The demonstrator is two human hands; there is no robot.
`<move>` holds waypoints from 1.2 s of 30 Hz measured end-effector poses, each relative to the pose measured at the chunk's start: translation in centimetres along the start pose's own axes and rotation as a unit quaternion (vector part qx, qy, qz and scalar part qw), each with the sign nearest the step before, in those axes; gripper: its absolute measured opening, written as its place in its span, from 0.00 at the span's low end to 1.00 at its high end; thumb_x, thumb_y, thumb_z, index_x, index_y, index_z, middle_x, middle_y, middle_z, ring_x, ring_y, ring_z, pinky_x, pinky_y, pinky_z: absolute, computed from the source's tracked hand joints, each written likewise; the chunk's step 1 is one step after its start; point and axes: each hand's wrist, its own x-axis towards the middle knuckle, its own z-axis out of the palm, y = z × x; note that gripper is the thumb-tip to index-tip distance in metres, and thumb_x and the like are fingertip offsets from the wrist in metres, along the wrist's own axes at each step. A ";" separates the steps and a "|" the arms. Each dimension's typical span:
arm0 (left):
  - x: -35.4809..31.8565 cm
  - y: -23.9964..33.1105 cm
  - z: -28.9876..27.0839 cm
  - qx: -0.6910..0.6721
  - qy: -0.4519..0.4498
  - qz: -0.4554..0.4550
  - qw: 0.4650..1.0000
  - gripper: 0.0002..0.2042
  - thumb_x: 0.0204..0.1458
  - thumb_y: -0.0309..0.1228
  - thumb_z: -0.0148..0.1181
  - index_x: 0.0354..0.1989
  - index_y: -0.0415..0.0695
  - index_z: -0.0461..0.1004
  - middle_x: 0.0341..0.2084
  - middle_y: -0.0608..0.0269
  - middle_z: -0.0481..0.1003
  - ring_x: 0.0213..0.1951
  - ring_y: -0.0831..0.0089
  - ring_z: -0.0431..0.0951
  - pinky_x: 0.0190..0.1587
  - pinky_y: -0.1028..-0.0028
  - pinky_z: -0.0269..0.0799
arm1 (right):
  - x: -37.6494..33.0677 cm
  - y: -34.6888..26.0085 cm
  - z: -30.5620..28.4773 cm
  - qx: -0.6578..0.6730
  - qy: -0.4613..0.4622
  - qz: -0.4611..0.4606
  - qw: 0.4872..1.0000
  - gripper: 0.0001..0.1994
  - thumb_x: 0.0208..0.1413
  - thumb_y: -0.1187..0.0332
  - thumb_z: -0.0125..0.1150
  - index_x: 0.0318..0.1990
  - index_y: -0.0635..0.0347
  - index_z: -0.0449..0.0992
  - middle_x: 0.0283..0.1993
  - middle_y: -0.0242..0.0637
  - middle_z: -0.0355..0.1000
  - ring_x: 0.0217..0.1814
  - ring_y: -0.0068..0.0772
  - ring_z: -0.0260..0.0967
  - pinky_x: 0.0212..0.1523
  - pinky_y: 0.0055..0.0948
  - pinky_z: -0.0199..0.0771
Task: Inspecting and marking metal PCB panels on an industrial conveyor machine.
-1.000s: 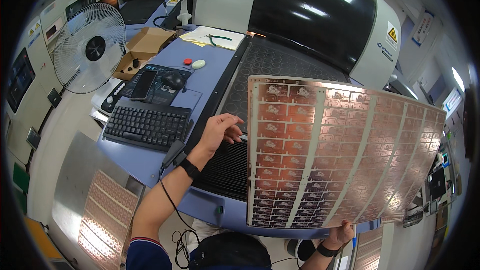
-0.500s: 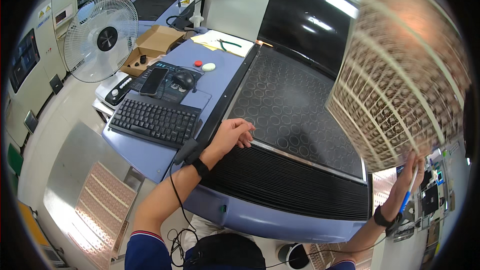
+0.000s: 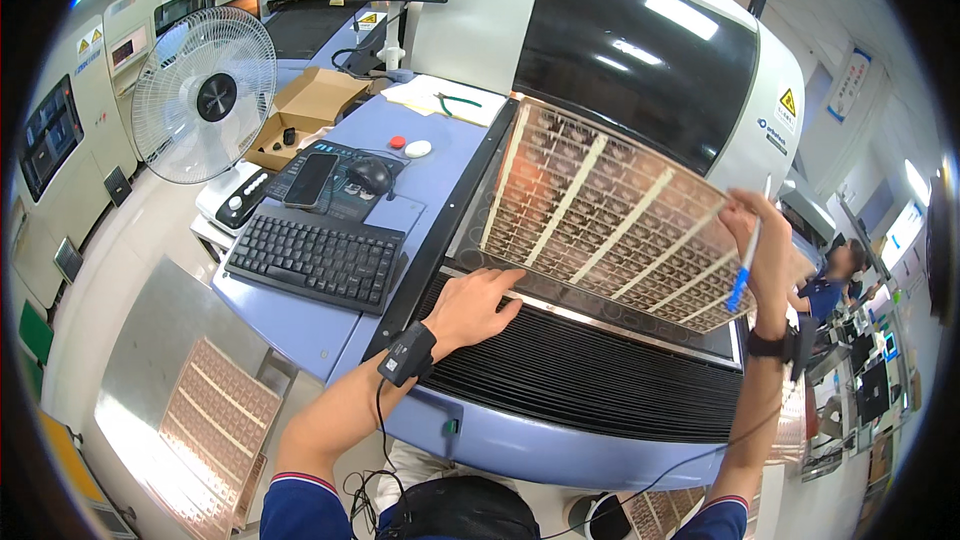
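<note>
A large thin copper-coloured circuit sheet [image 3: 600, 215] with pale cross strips hangs tilted over the dark perforated bed [image 3: 560, 305] of a blue machine. My right hand [image 3: 755, 235] grips the sheet's right edge and also holds a blue pen [image 3: 745, 275]. My left hand [image 3: 480, 305] rests on the bed at the sheet's lower left corner, fingers spread, touching or nearly touching its edge. A black band sits on each wrist.
A black keyboard [image 3: 315, 260], mouse [image 3: 370, 175], phone and red button lie on the blue desk at left. A white fan [image 3: 205, 95] and open cardboard box [image 3: 305, 110] stand behind. More copper sheets [image 3: 215, 420] rest on a metal plate lower left. Another person [image 3: 835, 280] works at right.
My right hand has swung the sheet from upright at the far right down toward the machine bed. My left hand slid right to the sheet's lower corner.
</note>
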 end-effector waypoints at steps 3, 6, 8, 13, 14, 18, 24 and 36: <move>0.0 -1.4 0.7 -0.002 0.026 0.015 1.000 0.22 0.54 0.38 0.60 0.56 0.42 0.73 0.48 0.49 0.77 0.50 0.54 0.76 0.51 0.61 0.74 | -0.5 1.1 4.0 -0.141 0.238 -0.138 0.951 0.21 0.54 0.74 0.65 0.57 0.58 0.74 0.59 0.54 0.72 0.61 0.49 0.71 0.59 0.37 0.72; -0.1 -2.2 0.9 0.023 0.025 0.011 0.999 0.24 0.55 0.39 0.60 0.57 0.39 0.71 0.56 0.48 0.71 0.58 0.53 0.71 0.58 0.59 0.68 | -5.3 2.9 9.5 0.048 0.071 -0.097 0.992 0.26 0.56 0.74 0.63 0.64 0.58 0.67 0.64 0.59 0.65 0.68 0.56 0.63 0.65 0.45 0.66; -0.3 -2.6 1.0 0.039 0.016 0.005 0.999 0.25 0.56 0.40 0.60 0.59 0.38 0.69 0.58 0.46 0.69 0.61 0.52 0.68 0.61 0.58 0.66 | -9.3 2.3 13.1 0.056 -0.042 -0.063 0.996 0.26 0.57 0.73 0.63 0.63 0.60 0.65 0.63 0.62 0.64 0.67 0.61 0.62 0.66 0.47 0.65; 0.1 -1.7 1.6 0.056 -0.038 -0.027 0.997 0.28 0.59 0.43 0.57 0.61 0.36 0.66 0.61 0.43 0.66 0.65 0.49 0.64 0.64 0.57 0.62 | -15.0 5.4 17.0 0.007 -0.207 -0.043 0.977 0.25 0.62 0.61 0.57 0.63 0.62 0.63 0.64 0.62 0.62 0.70 0.67 0.54 0.73 0.56 0.45; 0.0 -2.3 1.4 0.061 -0.039 -0.018 0.997 0.28 0.59 0.44 0.57 0.61 0.34 0.66 0.61 0.42 0.66 0.65 0.49 0.63 0.65 0.57 0.60 | -14.6 4.5 16.8 0.046 -0.240 -0.008 0.970 0.25 0.63 0.59 0.56 0.63 0.64 0.63 0.64 0.62 0.63 0.69 0.68 0.55 0.73 0.56 0.44; -0.4 -2.9 1.5 0.109 -0.052 -0.024 0.992 0.28 0.59 0.44 0.57 0.61 0.35 0.66 0.61 0.42 0.66 0.64 0.48 0.64 0.66 0.56 0.60 | -13.8 2.6 15.6 0.072 -0.295 0.031 0.952 0.28 0.61 0.53 0.57 0.59 0.68 0.66 0.51 0.65 0.70 0.59 0.69 0.65 0.61 0.56 0.63; -0.6 -1.1 0.1 0.206 -0.060 -0.045 0.976 0.26 0.59 0.44 0.57 0.58 0.36 0.68 0.55 0.43 0.72 0.60 0.50 0.69 0.65 0.55 0.61 | -14.3 -0.3 12.8 0.066 -0.360 0.024 0.930 0.30 0.59 0.47 0.59 0.55 0.69 0.69 0.41 0.62 0.74 0.53 0.70 0.69 0.52 0.55 0.73; -0.6 0.2 -3.0 0.149 -0.053 -0.160 0.974 0.24 0.59 0.43 0.58 0.54 0.34 0.73 0.47 0.40 0.77 0.49 0.47 0.78 0.55 0.61 0.71 | -15.6 1.0 13.6 0.095 -0.327 -0.076 0.937 0.31 0.60 0.48 0.59 0.59 0.68 0.67 0.60 0.63 0.66 0.66 0.70 0.60 0.72 0.60 0.49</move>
